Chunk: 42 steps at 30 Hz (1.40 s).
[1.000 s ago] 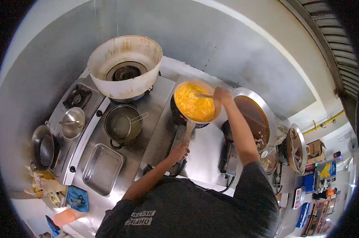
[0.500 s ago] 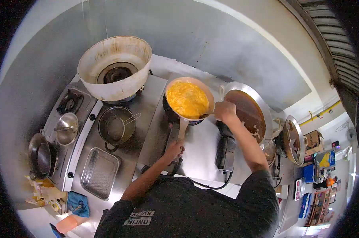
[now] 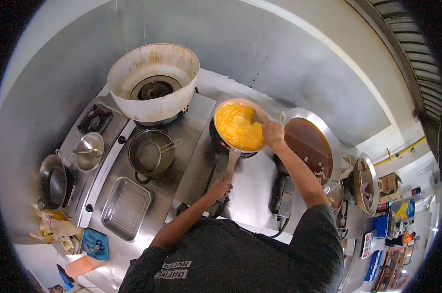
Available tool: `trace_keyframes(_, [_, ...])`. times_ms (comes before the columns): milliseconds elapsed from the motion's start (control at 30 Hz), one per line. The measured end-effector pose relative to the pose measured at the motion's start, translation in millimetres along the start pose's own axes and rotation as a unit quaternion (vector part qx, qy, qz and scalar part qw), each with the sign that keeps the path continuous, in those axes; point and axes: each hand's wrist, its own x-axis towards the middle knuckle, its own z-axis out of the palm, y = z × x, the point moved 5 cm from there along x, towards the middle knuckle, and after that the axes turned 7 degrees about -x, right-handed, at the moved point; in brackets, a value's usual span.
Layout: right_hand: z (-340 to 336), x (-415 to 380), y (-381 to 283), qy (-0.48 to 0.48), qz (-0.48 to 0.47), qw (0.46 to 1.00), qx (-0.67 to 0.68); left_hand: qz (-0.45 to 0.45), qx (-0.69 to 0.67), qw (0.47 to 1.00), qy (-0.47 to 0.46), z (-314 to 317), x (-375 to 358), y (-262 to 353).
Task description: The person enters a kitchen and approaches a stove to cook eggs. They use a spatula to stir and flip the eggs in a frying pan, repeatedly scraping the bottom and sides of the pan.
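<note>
Our left hand (image 3: pixel 220 187) is closed around the end of the pan handle (image 3: pixel 231 161), and the pan (image 3: pixel 239 128) of yellow egg sits just beyond it on the burner. Our right hand (image 3: pixel 273 133) grips a utensil (image 3: pixel 256 118) at the pan's far rim, its tip in the egg. A pot of brown sauce (image 3: pixel 310 146) stands just right of that hand.

White lettering is printed on the person's dark shirt (image 3: pixel 174 273), seen upside down and mirrored. Only fragments resembling "ONFIR" and "RUYN" can be made out; nothing else is legible.
</note>
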Motion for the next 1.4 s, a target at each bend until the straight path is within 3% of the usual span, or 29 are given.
trace_keyframes(67, [-3,9,-6,0.029,-0.076,0.997,-0.016,0.005,-0.011,1.0,0.006,3,-7,6])
trace_keyframes(133, [-2,20,-10,0.044,-0.078,0.996,0.017,0.01,-0.021,1.0,0.01,-1,-3,4])
trace_keyframes(200, [2,30,-15,0.057,-0.077,0.994,0.05,0.001,0.015,0.998,-0.053,-6,16,-14])
trace_keyframes(233, [0,32,-20,0.062,-0.113,0.99,0.049,0.002,0.016,0.998,-0.055,-3,12,-9])
trace_keyframes(367, [-26,18,-32,0.071,-0.198,0.978,-0.001,0.006,0.014,1.0,-0.019,3,-8,10])
trace_keyframes(533, [-107,-20,-1,0.005,-0.106,0.994,0.01,0.027,-0.021,0.999,-0.035,-5,13,-11])
trace_keyframes(600, [-115,-25,19,-0.028,-0.079,0.996,0.019,-0.015,0.031,0.999,-0.038,-7,14,-13])
trace_keyframes(633, [-111,-24,28,-0.126,-0.075,0.989,0.034,-0.016,0.032,0.999,-0.04,-6,16,-15])
trace_keyframes(700, [-107,-27,42,-0.323,-0.089,0.941,0.058,-0.029,0.01,0.999,-0.034,-8,19,-21])
trace_keyframes(833, [-48,-21,51,-0.421,-0.067,0.891,0.154,-0.015,-0.01,0.998,-0.052,0,1,-1])
trace_keyframes(900, [-22,-26,39,-0.472,-0.032,0.811,0.344,-0.013,0.009,0.999,-0.034,1,-3,4])
trace_keyframes(1000, [25,-19,21,-0.464,0.011,0.774,0.431,-0.01,0.015,0.999,-0.027,-2,3,-2])
trace_keyframes(1133, [25,-20,-19,-0.467,0.043,0.725,0.505,-0.016,0.028,0.999,-0.022,0,1,1])
trace_keyframes(1233, [16,-12,-41,-0.415,0.068,0.738,0.528,-0.028,0.011,0.999,-0.04,-1,7,-6])
trace_keyframes(1300, [15,-5,-50,-0.404,0.107,0.674,0.609,-0.012,0.021,1.0,-0.007,3,-8,11])
trace_keyframes(1400, [39,13,-57,-0.345,0.163,0.662,0.646,-0.033,0.028,0.999,-0.004,1,0,5])
